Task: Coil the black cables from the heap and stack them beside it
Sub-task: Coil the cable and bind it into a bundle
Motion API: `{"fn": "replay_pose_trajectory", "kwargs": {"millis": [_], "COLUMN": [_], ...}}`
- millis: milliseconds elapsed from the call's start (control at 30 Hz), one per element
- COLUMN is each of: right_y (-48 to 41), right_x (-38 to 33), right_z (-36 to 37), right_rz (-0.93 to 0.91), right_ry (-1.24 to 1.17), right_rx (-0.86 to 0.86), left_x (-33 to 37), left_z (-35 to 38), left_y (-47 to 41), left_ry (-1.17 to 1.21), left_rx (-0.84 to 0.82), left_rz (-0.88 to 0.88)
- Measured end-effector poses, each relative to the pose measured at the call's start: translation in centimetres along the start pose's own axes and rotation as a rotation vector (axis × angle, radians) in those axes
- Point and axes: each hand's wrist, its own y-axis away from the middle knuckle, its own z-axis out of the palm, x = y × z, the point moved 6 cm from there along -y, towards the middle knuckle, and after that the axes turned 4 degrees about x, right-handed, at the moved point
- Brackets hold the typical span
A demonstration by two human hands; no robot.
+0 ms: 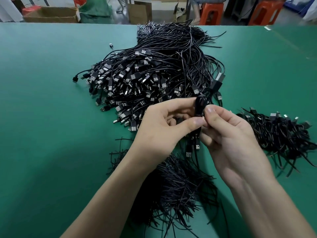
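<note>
A big heap of black USB cables [154, 74] covers the middle of the green table [51, 100]. In front of it my left hand [161, 126] and my right hand [228, 134] meet on one small coiled black cable [199, 107], held upright. The left thumb and fingers pinch the coil; the right thumb and forefinger pinch its right side. One USB plug [217, 83] sticks up from the coil to the right, and a few more plugs hang below the hands. A stack of coiled cables [277, 133] lies to the right of the heap.
A loose bunch of thin black ties [180, 186] lies between my forearms near the table's front. Beyond the far edge stand cardboard boxes [51, 14], a green sack [96, 11] and orange stools [211, 12].
</note>
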Motion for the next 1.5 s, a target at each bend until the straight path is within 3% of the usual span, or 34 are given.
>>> {"fn": "replay_pose_trajectory", "kwargs": {"millis": [200, 367, 700, 833, 1000, 1100, 1233, 1500], "right_y": [-0.1, -0.3, -0.2, -0.4, -0.4, -0.4, -0.6, -0.4], "right_x": [0.5, 0.0, 0.2, 0.5, 0.7, 1.0, 0.7, -0.3], "right_z": [-0.1, -0.6, -0.5, -0.3, 0.1, 0.1, -0.5, -0.7], "right_rz": [0.065, -0.019, -0.014, 0.073, 0.137, 0.177, 0.106, -0.15], "right_ry": [-0.049, 0.053, 0.071, -0.001, -0.069, -0.096, 0.024, 0.169], "right_rx": [0.015, 0.027, 0.047, -0.002, -0.045, -0.054, -0.036, 0.005], "left_x": [2.1, 1.9, -1.7, 0.1, 2.5, 2.7, 1.8, -1.6], "left_z": [-0.5, -0.9, -0.5, -0.3, -0.8, -1.1, -1.3, -0.8], "left_y": [0.2, 0.3, 0.0, -0.2, 0.2, 0.3, 0.2, -0.1], "left_ry": [-0.402, -0.261, 0.152, -0.006, -0.425, -0.505, -0.348, 0.105], "left_rx": [0.029, -0.078, -0.011, -0.022, 0.015, -0.023, -0.083, 0.023], "left_rz": [0.327, 0.187, -0.214, -0.022, 0.359, 0.426, 0.252, -0.217]}}
